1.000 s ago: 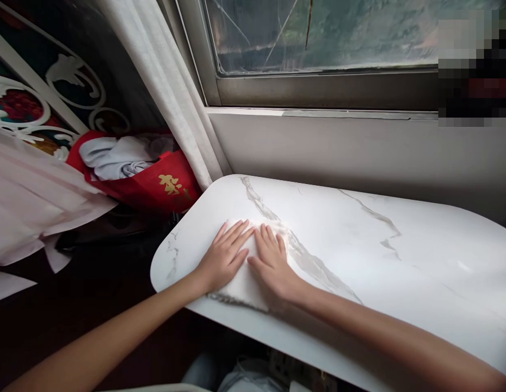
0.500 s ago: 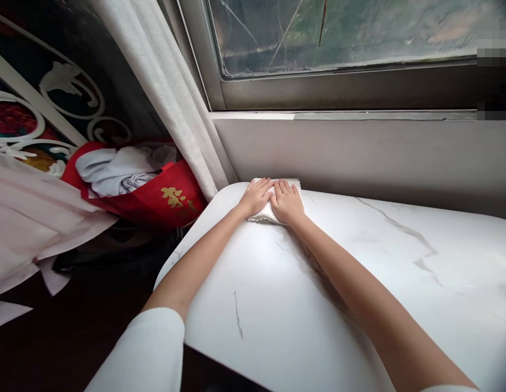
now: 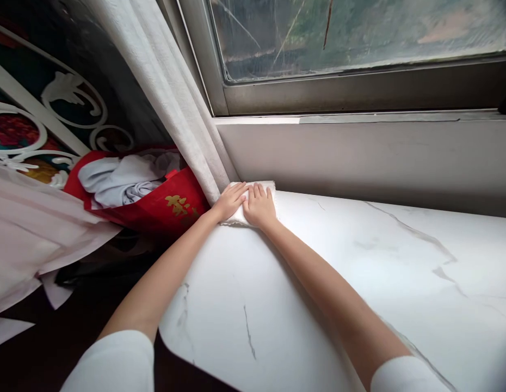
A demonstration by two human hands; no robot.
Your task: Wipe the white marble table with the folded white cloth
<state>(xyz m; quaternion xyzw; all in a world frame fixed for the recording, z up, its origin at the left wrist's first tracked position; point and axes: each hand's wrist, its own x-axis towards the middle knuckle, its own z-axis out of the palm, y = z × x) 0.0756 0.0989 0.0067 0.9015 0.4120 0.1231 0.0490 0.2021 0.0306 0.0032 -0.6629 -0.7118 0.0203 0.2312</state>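
Observation:
A white cloth (image 3: 236, 219) lies folded at the far left corner of the white marble-patterned table (image 3: 285, 283), near the wall. My left hand (image 3: 229, 201) presses flat on the cloth's left part, its fingers stretched toward the wall. Beside it, my right hand (image 3: 259, 207) lies flat on the cloth's right part, fingers slightly spread. The two hands nearly touch, and the cloth shows between and around them.
A white curtain (image 3: 167, 81) hangs by the table's far left corner. Left of it stands a red bag (image 3: 155, 209) with pale fabric (image 3: 118, 177) inside. Beyond the table are a low wall (image 3: 359, 158) and a window (image 3: 359, 38). Pink fabric (image 3: 36, 223) hangs at left.
Both hands and the cloth under them have moved left across the table to its far left corner. The view has shifted slightly.

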